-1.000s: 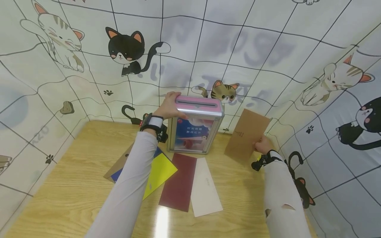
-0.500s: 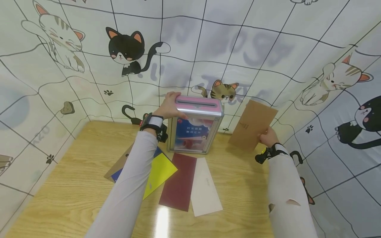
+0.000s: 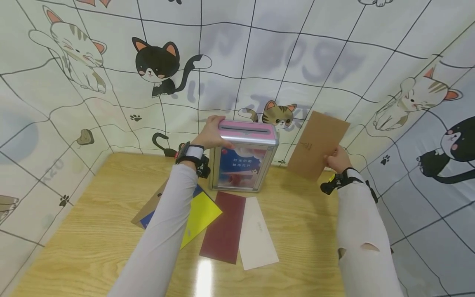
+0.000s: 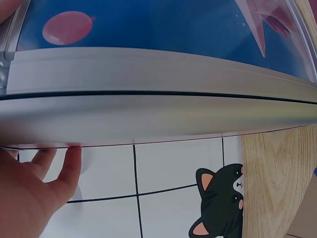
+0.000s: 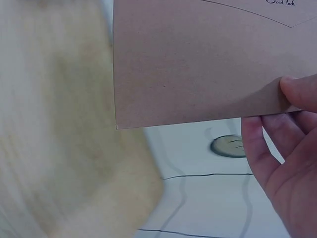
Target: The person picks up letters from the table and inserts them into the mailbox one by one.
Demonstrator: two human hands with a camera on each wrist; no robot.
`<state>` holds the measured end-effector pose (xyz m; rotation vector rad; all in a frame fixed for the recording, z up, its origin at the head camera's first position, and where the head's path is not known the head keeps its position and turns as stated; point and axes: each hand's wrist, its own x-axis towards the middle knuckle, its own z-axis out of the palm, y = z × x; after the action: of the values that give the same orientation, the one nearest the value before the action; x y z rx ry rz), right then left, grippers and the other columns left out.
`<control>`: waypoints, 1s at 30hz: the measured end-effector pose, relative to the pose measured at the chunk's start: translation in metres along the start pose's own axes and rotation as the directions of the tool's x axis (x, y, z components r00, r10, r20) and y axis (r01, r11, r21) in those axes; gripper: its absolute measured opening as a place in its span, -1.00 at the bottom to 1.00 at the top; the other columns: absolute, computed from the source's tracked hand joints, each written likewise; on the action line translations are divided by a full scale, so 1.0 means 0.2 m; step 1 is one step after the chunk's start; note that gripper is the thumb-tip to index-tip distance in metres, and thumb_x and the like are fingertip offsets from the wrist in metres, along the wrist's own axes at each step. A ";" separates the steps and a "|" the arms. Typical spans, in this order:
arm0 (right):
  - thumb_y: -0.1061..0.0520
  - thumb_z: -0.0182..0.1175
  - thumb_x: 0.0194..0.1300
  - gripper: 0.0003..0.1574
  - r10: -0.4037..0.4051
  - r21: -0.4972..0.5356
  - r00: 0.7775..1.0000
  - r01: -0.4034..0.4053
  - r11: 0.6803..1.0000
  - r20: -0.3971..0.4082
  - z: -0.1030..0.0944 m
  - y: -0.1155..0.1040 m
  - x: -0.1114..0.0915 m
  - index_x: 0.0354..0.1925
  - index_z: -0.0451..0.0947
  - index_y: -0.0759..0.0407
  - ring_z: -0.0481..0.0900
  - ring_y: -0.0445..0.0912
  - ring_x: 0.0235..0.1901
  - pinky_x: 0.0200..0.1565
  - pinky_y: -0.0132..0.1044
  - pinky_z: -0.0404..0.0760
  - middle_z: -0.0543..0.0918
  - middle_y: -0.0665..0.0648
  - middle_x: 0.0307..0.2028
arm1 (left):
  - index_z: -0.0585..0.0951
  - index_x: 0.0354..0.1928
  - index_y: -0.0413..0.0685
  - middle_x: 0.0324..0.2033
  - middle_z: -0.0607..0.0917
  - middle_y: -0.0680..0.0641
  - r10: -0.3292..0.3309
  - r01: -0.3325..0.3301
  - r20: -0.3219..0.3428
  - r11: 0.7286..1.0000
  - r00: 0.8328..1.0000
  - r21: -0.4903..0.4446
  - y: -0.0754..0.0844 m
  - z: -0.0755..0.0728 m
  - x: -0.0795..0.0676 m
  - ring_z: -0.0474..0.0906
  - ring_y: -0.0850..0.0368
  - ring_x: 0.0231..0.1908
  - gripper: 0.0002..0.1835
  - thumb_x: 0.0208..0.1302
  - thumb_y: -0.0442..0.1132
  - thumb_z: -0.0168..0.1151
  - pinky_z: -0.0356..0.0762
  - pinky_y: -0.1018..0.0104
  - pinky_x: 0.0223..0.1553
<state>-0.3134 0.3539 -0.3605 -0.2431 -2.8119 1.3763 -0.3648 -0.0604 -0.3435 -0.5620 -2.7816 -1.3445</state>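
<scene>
A slotted box [image 3: 248, 136] with a pink top, silver metal frame and a blue printed front stands at the back of the table. My left hand [image 3: 212, 133] grips its upper left end, thumb at the front and fingers behind the top; in the left wrist view the fingers reach round the box's silver edge [image 4: 148, 119]. To the right of the box, my right hand [image 3: 337, 160] pinches a brown kraft envelope [image 3: 318, 144] by its right edge, raised and tilted. The right wrist view shows the thumb on the envelope's [image 5: 198, 74] flap side, with small printed writing.
In front of the box lie a dark red envelope [image 3: 223, 227] and a cream envelope [image 3: 257, 235]. Left of them, a yellow envelope [image 3: 202, 216] overlaps blue and brown ones, partly hidden by the left sleeve. A cat-print curtain [image 3: 237, 49] rises right behind the wooden table [image 3: 92, 231].
My right hand has lifted the kraft envelope and carried it slightly right and farther back. The left hand keeps its hold on the box, which stays put.
</scene>
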 end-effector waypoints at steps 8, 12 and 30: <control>0.30 -0.08 0.27 -0.27 -0.011 0.077 0.997 0.017 0.997 -0.078 -0.11 -0.19 0.03 0.34 -0.11 0.31 0.20 0.30 0.21 0.09 0.13 0.35 0.12 0.44 0.28 | 0.07 0.37 -0.07 0.32 -0.02 -0.20 -0.017 0.017 -0.006 1.000 1.000 -0.001 -0.01 0.00 0.01 0.20 -0.11 0.16 0.21 -0.43 -0.08 0.55 0.32 0.04 0.13; 0.29 -0.06 0.27 -0.26 -0.017 0.107 0.997 0.025 0.994 -0.080 -0.13 -0.24 0.04 0.34 -0.11 0.30 0.19 0.27 0.21 0.11 0.13 0.32 0.11 0.42 0.29 | 0.08 0.36 -0.07 0.32 -0.01 -0.21 -0.009 0.009 -0.020 1.000 1.000 0.003 -0.03 0.00 0.03 0.20 -0.11 0.15 0.22 -0.44 -0.08 0.55 0.31 0.03 0.13; 0.28 -0.09 0.30 -0.34 -0.060 0.116 0.990 0.075 0.990 -0.126 -0.23 -0.48 0.05 0.32 -0.03 0.25 0.23 0.21 0.21 0.13 0.06 0.33 0.15 0.36 0.29 | 0.08 0.36 -0.08 0.32 -0.01 -0.21 -0.017 0.017 -0.014 1.000 1.000 0.007 -0.01 0.00 0.04 0.16 -0.11 0.19 0.21 -0.43 -0.07 0.56 0.27 0.03 0.16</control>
<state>-0.3340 0.3334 -0.2574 -0.2202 -2.6025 1.4572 -0.3728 -0.0583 -0.3445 -0.5274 -2.7851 -1.3357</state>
